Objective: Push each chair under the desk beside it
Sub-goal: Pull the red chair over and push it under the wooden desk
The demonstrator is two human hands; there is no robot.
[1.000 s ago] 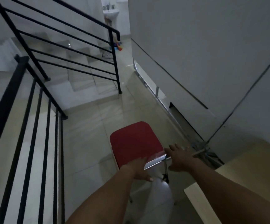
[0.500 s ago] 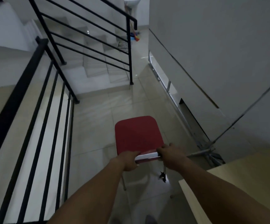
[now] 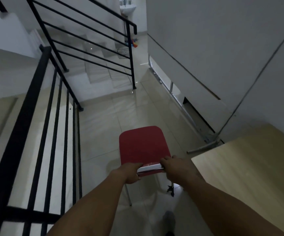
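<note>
A chair with a red seat [image 3: 143, 143] and thin metal legs stands on the tiled floor in the middle of the view. My left hand [image 3: 131, 172] and my right hand [image 3: 173, 167] both grip the shiny metal top of its backrest [image 3: 150, 167], one at each end. A light wooden desk [image 3: 250, 171] fills the lower right; its near corner lies just right of the chair. The chair stands beside the desk, not under it.
A black metal stair railing [image 3: 41, 126] runs along the left, with white steps [image 3: 102, 72] beyond. A white wall [image 3: 223, 48] closes the right side, with a metal frame [image 3: 204, 147] on the floor at its base. My shoe [image 3: 169, 220] shows below.
Both hands have closed on the top of the chair's backrest; a second ago they were only reaching it. The view has shifted and the chair sits nearer the desk's corner.
</note>
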